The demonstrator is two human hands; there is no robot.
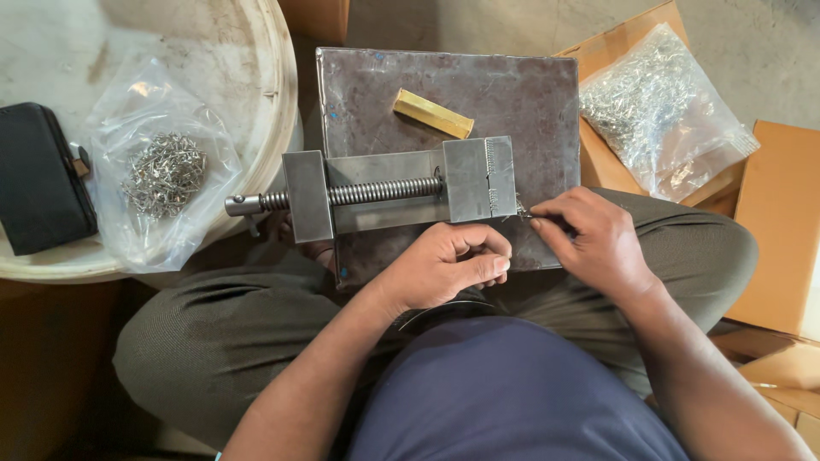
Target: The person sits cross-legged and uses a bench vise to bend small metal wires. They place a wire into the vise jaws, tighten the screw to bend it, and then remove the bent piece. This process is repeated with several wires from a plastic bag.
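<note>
A grey steel vise (pixel 389 189) with a threaded screw lies across a dark metal plate (pixel 521 94) that rests on my lap. My right hand (pixel 594 239) is at the right end of the vise jaws, its fingertips pinched on a small thin metal piece. Just below the vise, my left hand (pixel 448 265) is curled into a loose fist; I cannot see whether it holds anything. A brass-coloured bar (pixel 432 113) lies on the plate behind the vise.
A clear bag of small metal pins (pixel 162 171) and a black case (pixel 38 175) lie on a round white lid (pixel 269 102) at the left. Another bag of metal pins (pixel 658 111) sits on cardboard boxes (pixel 781 213) at the right.
</note>
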